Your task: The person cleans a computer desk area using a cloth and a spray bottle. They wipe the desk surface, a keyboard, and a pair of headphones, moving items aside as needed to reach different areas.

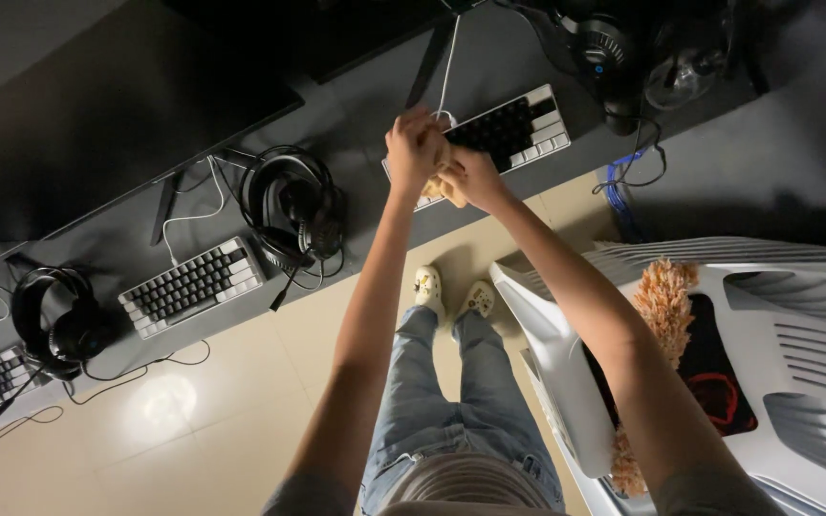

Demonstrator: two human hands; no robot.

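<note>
Both hands, the left hand [413,148] and right hand [468,178], clenched a yellowish cloth [437,183] over a keyboard [509,129] on the desk [356,124].

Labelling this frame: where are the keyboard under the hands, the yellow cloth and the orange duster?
Black-and-white keyboard [518,124], head view, dark keys.
Yellow cloth [435,183], head view, fold between hands.
Fluffy orange duster [666,296], head view, upper tuft.

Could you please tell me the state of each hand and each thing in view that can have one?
Left hand: closed on the cloth.
Right hand: gripping the cloth.
Cloth: bunched between both hands, over the keyboard.
Keyboard: flat on the desk, cable attached.
Headphones: lying on the desk.
Duster: lying on the white chair.
</note>
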